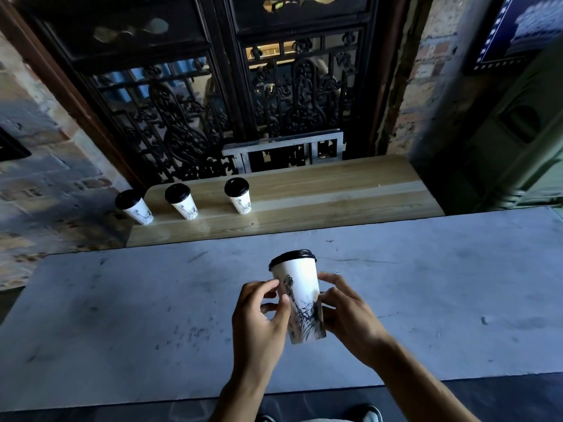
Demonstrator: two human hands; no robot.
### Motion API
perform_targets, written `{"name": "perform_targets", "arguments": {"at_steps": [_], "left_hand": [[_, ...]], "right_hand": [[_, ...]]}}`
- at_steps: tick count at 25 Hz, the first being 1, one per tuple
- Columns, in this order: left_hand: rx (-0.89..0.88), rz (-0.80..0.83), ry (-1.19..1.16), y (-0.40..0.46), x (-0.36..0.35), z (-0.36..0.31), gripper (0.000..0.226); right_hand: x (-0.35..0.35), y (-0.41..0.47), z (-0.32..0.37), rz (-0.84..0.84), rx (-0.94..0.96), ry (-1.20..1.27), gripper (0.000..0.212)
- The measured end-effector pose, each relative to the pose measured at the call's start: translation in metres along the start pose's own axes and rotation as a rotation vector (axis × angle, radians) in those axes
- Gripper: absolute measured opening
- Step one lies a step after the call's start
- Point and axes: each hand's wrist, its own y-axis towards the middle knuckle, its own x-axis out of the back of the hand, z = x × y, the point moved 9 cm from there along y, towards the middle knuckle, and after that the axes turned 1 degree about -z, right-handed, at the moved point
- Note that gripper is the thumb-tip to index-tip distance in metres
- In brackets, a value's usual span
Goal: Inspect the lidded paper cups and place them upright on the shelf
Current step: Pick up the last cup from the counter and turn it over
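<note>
Holding the lidded paper cup between both hands above the grey stone counter, you are keeping it nearly upright, its black lid on top and its printed statue drawing facing you. Your left hand is pinching the left side of the cup wall with thumb and curled fingers, and your right hand is curling round the right side and lower body, so both are closing on the same cup and neither is spread wide.

You are gripping thin paper, so squeezing harder while turning it is likely to dent the wall or pop the lid loose; whether the lid is seated all the way round cannot be told from here. You are also holding the cup off the counter, so letting go with one hand before the other has a firm hold is risking a drop.

Beyond the counter, three matching cups are standing upright along the left part of the wooden shelf. The leftmost is sitting right at the shelf's rounded left end, so nudging the row while reaching over could be tipping it off. Setting yours down to the right of them is looking safer, with an ornate dark wooden screen standing close behind the shelf
</note>
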Motion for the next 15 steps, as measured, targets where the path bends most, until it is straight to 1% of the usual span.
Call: {"name": "perform_targets", "arguments": {"at_steps": [8,10,11,13,15], "left_hand": [[0.018,0.012,0.004,-0.002,-0.001,0.008,0.03],[0.042,0.015,-0.032,-0.002,0.0,0.01,0.027],[0.059,0.018,-0.057,-0.002,-0.001,0.011,0.025],[0.089,0.036,-0.097,-0.003,-0.002,0.014,0.022],[0.111,0.054,-0.119,-0.005,-0.003,0.015,0.024]], "right_hand": [[0.01,0.007,-0.004,-0.036,0.08,-0.085,0.042],[0.009,0.008,-0.003,0.01,0.113,-0.098,0.052],[0.007,0.008,-0.001,0.046,0.136,-0.126,0.053],[0.004,0.005,0.004,0.09,0.179,-0.191,0.049],[0.007,0.005,0.008,0.064,0.185,-0.216,0.045]]}}
